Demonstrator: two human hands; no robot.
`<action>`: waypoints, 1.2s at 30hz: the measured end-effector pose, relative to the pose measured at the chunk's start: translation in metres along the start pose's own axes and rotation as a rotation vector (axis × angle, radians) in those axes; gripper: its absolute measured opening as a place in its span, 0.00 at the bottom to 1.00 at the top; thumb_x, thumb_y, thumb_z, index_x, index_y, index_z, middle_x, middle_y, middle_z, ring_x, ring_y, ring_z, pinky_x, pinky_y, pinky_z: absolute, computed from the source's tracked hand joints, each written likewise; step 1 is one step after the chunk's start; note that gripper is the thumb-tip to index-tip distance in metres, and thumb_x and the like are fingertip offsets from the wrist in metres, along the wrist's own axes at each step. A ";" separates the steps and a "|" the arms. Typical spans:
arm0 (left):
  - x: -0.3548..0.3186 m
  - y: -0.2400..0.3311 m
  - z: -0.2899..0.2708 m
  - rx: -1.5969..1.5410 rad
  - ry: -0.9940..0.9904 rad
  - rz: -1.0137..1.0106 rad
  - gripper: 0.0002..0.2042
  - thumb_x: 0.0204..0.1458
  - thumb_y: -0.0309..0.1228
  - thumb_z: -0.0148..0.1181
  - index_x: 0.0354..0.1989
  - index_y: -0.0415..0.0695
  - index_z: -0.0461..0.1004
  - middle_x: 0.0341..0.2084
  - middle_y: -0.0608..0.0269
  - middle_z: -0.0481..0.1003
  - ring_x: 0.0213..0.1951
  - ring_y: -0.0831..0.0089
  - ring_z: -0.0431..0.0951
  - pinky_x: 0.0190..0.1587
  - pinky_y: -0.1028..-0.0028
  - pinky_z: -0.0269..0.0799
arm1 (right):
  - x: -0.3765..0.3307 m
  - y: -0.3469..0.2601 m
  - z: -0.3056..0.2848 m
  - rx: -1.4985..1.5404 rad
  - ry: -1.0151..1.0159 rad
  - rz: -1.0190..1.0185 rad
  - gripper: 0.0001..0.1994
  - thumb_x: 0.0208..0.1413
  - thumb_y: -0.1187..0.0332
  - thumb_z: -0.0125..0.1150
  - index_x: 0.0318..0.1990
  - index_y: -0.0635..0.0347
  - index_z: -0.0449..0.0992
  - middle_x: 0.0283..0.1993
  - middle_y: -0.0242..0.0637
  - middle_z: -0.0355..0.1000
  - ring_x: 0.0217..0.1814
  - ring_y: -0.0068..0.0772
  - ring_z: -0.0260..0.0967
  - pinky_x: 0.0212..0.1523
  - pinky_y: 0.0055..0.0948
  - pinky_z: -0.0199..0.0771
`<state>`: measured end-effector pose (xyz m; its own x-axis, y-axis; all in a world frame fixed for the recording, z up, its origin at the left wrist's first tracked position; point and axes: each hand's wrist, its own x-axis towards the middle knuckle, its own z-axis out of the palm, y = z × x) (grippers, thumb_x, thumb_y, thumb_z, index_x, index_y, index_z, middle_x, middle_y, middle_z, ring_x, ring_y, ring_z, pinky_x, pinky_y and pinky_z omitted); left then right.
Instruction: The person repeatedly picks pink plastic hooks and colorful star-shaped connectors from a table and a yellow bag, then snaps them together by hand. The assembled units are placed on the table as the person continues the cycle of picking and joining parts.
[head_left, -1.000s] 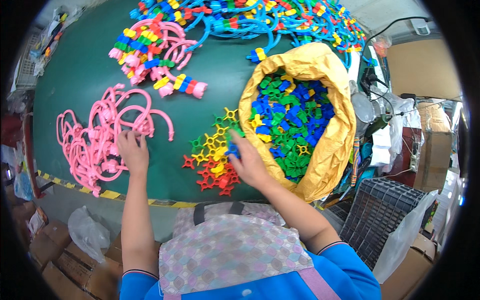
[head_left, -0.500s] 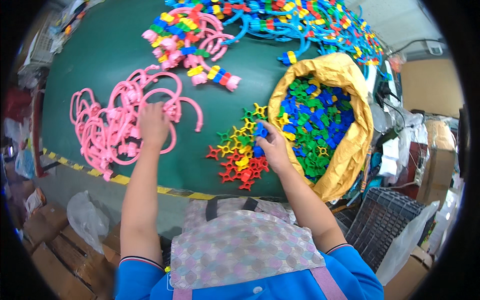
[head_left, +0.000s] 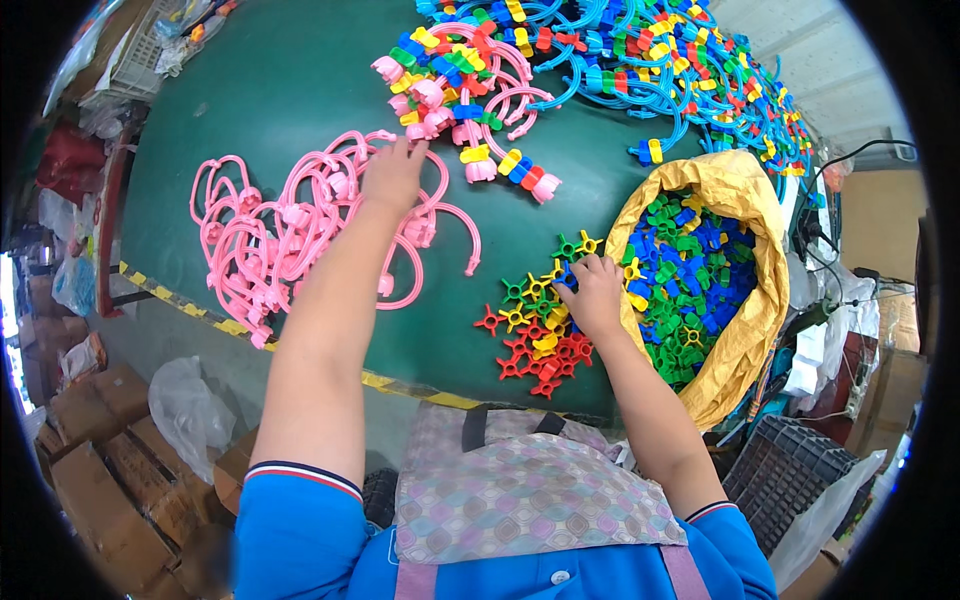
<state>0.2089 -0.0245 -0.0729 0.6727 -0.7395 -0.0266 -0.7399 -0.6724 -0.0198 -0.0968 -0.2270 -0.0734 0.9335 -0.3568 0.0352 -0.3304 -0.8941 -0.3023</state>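
Now the left hand [head_left: 392, 175] closes its fingers on a pink curved piece [head_left: 330, 215], while the right hand [head_left: 592, 295] pinches a small star connector [head_left: 535, 335]; joining them seems next.

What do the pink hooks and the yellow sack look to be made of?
Pink hooks: likely moulded plastic, smooth and slightly glossy, uniform colour, thin curved stems. Yellow sack: seemingly woven plastic or coated fabric, its rolled rim creased and shiny; the weave is too small to confirm.
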 end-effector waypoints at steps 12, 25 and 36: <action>-0.036 -0.029 -0.075 -0.474 0.248 0.105 0.09 0.56 0.23 0.52 0.45 0.43 0.71 0.36 0.46 0.76 0.39 0.45 0.77 0.42 0.52 0.71 | -0.010 -0.007 -0.008 0.152 0.113 -0.016 0.18 0.40 0.68 0.73 0.42 0.57 0.81 0.45 0.32 0.73 0.52 0.41 0.65 0.54 0.41 0.60; -0.149 0.017 -0.107 -2.076 0.179 -0.705 0.14 0.70 0.39 0.45 0.38 0.41 0.70 0.15 0.76 0.53 0.16 0.85 0.50 0.19 0.80 0.50 | 0.043 0.006 -0.006 -0.071 0.098 -0.002 0.16 0.42 0.68 0.73 0.41 0.56 0.81 0.44 0.33 0.73 0.50 0.40 0.66 0.51 0.40 0.62; -0.198 0.150 -0.079 -2.305 0.248 -0.817 0.18 0.70 0.45 0.42 0.35 0.45 0.69 0.13 0.76 0.51 0.14 0.85 0.50 0.17 0.82 0.47 | 0.006 -0.029 -0.014 0.679 0.145 -0.021 0.16 0.43 0.71 0.76 0.42 0.60 0.81 0.46 0.37 0.78 0.50 0.39 0.72 0.51 0.36 0.71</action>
<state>-0.0345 0.0185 0.0079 0.8065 -0.3110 -0.5028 0.5908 0.4565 0.6652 -0.0840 -0.2070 -0.0506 0.8954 -0.4155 0.1602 -0.1079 -0.5513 -0.8273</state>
